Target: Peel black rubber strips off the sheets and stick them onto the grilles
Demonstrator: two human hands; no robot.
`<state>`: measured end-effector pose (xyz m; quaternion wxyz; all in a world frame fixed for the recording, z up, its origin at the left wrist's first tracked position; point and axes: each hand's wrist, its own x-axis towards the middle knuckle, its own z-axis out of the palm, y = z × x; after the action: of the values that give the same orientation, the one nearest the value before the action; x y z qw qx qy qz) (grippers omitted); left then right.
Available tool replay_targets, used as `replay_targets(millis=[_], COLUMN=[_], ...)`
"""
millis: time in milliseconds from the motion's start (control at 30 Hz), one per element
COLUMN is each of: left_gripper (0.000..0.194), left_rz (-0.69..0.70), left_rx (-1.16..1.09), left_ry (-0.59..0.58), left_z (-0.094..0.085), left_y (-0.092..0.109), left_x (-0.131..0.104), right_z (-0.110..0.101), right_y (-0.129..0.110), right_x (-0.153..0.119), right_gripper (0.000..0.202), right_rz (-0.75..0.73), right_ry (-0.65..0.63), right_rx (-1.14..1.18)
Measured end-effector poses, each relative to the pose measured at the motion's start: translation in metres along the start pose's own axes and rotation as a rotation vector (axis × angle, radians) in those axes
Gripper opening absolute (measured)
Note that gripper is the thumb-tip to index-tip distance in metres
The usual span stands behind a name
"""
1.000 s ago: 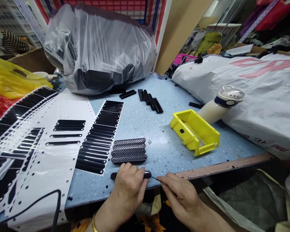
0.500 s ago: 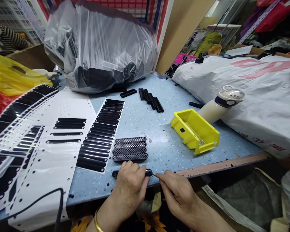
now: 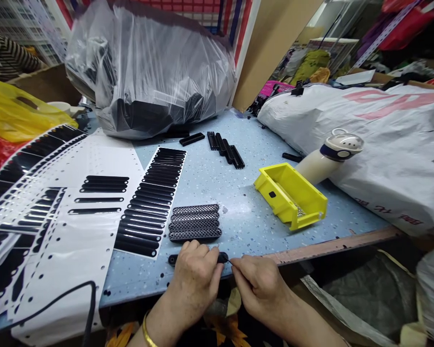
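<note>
Near the table's front edge, my left hand point(image 3: 197, 270) is closed over a black strip-shaped plastic piece point(image 3: 172, 260), pressing it to the tabletop; its rounded ends with holes stick out on both sides. My right hand point(image 3: 258, 279) pinches a thin dark tool point(image 3: 229, 261), whose tip meets the piece's right end. Most of the tool is hidden in the fingers, so its kind does not show. Just beyond my left hand lies a row of black lattice-patterned strips point(image 3: 195, 224), side by side.
A yellow bin point(image 3: 275, 197) with small metal parts stands right, beside a cream bottle point(image 3: 316, 164). Sheets of black stickers point(image 3: 148, 202) lie left. More black strips point(image 3: 227, 150) lie farther back, near a large plastic-wrapped bundle point(image 3: 152, 72). A white sack point(image 3: 369, 140) fills the right.
My right hand has shifted slightly left, toward the black piece's end, with the thin tool still pinched. My left hand holds its place on the piece.
</note>
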<state>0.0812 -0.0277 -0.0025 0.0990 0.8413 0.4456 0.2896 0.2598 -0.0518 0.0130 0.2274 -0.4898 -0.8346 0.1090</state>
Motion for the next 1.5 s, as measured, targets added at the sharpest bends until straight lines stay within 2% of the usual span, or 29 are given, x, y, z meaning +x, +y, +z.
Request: replay_targets(millis=[133, 300, 533, 1133, 1233, 1400, 1500], left_gripper=[0.01, 0.01, 0.008, 0.009, 0.009, 0.013, 0.01], left_rz=[-0.02, -0.023, 0.008, 0.004, 0.004, 0.003, -0.01], left_rx=[-0.009, -0.012, -0.083, -0.107, -0.117, -0.141, -0.159], left_ry=[-0.008, -0.016, -0.093, -0.098, -0.094, -0.068, -0.059], left_z=[0.0, 0.0, -0.005, -0.008, -0.008, -0.004, -0.003], left_y=[0.001, 0.0, -0.004, -0.002, -0.003, -0.005, -0.006], left_x=[0.001, 0.0, 0.001, 0.003, 0.003, 0.002, 0.003], right_z=[0.001, -0.008, -0.016, -0.016, -0.019, -0.022, -0.022], right_y=[-0.001, -0.006, -0.001, -0.001, 0.005, 0.022, 0.027], right_x=[0.001, 0.002, 0.004, 0.007, 0.015, 0.036, 0.04], right_gripper=[0.031, 0.027, 0.031, 0.033, 0.03, 0.019, 0.016], right_rz=[0.005, -0.043, -0.021, -0.061, 0.044, 0.382, 0.504], right_ry=[0.024, 0.1, 0.128, 0.032, -0.053, -0.345, -0.383], right_rx=[0.027, 0.067, 0.107, 0.01, 0.168, 0.637, 0.809])
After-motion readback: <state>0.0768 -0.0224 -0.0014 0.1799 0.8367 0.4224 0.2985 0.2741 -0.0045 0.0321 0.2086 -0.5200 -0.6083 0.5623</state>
